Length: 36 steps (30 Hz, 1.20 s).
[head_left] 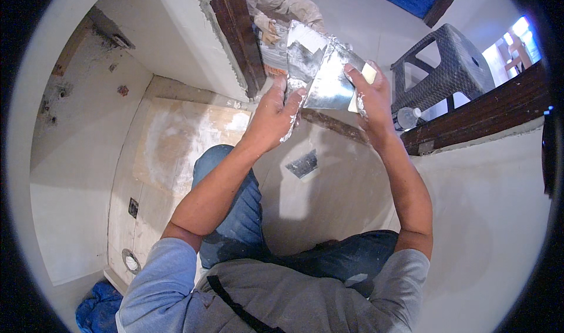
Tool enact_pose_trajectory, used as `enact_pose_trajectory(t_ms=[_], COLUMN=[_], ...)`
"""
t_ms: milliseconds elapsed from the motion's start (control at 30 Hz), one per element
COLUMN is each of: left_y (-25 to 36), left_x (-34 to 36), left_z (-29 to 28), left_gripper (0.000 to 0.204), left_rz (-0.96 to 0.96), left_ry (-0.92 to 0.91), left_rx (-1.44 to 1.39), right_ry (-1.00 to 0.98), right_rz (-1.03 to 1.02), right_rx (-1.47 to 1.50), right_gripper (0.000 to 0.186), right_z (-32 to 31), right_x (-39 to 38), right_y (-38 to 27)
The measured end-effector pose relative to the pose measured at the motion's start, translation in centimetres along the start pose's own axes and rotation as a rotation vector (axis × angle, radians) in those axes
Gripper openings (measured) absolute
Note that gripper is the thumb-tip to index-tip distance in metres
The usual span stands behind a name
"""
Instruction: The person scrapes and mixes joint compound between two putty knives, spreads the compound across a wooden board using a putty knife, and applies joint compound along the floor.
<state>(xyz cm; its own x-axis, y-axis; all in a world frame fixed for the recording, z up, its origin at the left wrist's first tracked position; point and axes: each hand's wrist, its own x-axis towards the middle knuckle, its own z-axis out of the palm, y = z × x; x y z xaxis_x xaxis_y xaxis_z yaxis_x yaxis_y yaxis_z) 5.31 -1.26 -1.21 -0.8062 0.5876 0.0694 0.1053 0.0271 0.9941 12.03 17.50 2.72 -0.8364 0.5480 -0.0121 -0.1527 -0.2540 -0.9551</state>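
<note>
Both my hands are raised in front of me at a doorway, with white paste on the fingers. My left hand [270,115] is closed on the lower end of a metal putty blade [303,55] smeared with grey-white paste. Closed too, my right hand [372,98] grips a second, shinier putty blade [330,85], thumb on its face. A pale yellow edge shows beside those fingers. The two blades meet or overlap along a slanting line; whether they touch cannot be made out. My left fingertips are partly hidden behind the metal.
A crumpled paper sack [294,7] stands behind the blades, beside a dark wooden door frame [235,21]. At right are a black woven-pattern stool [455,62] and a clear bottle [405,119]. A paste-smeared board [188,136] lies left of my knee; blue cloth [98,309] is at lower left.
</note>
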Motion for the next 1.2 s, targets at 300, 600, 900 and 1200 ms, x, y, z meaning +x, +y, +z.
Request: enact_pose_trajectory(t_ms=[300, 600, 900, 1200], left_y=[0.8, 1.8, 1.6, 0.4], left_x=[-0.5, -0.6, -0.9, -0.3], left_z=[-0.4, -1.3, -1.4, -2.2], left_gripper=[0.026, 0.027, 0.031, 0.048], left_rz=[0.072, 0.089, 0.203, 0.204], left_ry=[-0.012, -0.090, -0.199, -0.119], left_rx=[0.241, 0.342, 0.565, 0.434], right_ry=[-0.018, -0.035, -0.049, -0.047], right_rz=[-0.222, -0.271, -0.332, -0.362], right_rx=[-0.324, -0.429, -0.581, -0.731], right_gripper=[0.021, 0.022, 0.021, 0.031], right_z=[-1.3, -1.7, -0.4, -2.6], right_x=[0.8, 0.4, -0.5, 0.6], right_y=[0.5, -0.5, -2.8, -3.6])
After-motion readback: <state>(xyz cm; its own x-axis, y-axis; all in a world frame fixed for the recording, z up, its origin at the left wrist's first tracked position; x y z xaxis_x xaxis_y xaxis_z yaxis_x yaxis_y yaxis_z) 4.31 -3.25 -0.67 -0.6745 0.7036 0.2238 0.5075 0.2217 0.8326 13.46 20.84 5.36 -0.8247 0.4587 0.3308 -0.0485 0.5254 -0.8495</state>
